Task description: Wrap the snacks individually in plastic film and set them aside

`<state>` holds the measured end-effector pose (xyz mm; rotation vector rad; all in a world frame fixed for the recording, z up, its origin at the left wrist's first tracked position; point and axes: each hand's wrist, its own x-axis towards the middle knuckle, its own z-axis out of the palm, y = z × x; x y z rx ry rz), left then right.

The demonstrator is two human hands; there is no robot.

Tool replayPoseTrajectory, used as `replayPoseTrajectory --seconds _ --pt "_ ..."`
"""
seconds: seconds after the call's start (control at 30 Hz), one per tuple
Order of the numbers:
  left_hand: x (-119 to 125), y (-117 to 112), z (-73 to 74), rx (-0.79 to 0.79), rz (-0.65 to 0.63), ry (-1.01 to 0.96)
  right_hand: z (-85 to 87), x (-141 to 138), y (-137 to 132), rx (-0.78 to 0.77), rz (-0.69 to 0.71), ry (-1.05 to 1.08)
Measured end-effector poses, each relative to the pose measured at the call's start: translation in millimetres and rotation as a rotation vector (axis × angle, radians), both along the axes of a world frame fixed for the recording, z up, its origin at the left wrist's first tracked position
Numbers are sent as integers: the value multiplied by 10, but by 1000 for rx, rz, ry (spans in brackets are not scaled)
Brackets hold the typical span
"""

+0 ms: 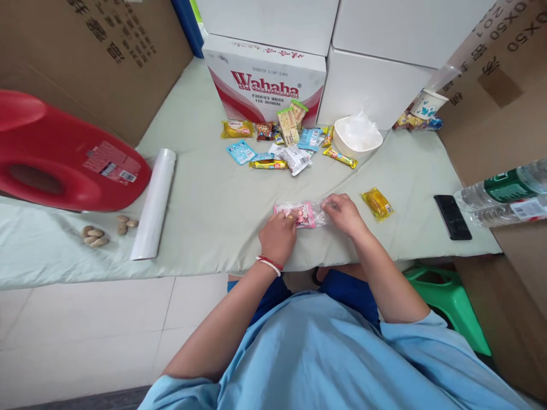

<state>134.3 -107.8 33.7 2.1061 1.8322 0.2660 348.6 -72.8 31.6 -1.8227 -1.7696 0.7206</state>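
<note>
A pink snack packet (305, 214) lies flat near the table's front edge, inside or under a clear plastic bag (319, 215); which of the two, I cannot tell. My left hand (278, 234), with a red and white bracelet at its wrist, rests on the packet's left part, fingers curled onto it. At the opposite end, my right hand (342, 213) pinches the clear plastic between thumb and fingers. To the right of that hand lies a yellow-wrapped snack (376, 204), apart from it.
Several wrapped snacks (294, 159) are heaped before a Wahaha carton (265, 80), beside a white bowl (358, 149) holding clear plastic. A white roll (154, 205), stones (94, 236) and a red jug (77, 148) are left; a phone (453, 217) and bottles (504, 191) right.
</note>
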Motion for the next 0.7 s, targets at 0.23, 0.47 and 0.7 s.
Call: replayPoseTrajectory --seconds 0.23,0.47,0.7 --pt "59 -4 -49 11 9 -8 213 -750 0 -27 127 -39" --pt "-275 44 -192 -40 100 -463 83 -944 -2 -76 184 -40" --pt "-274 51 -215 90 247 -247 -61 -899 -145 70 199 39"
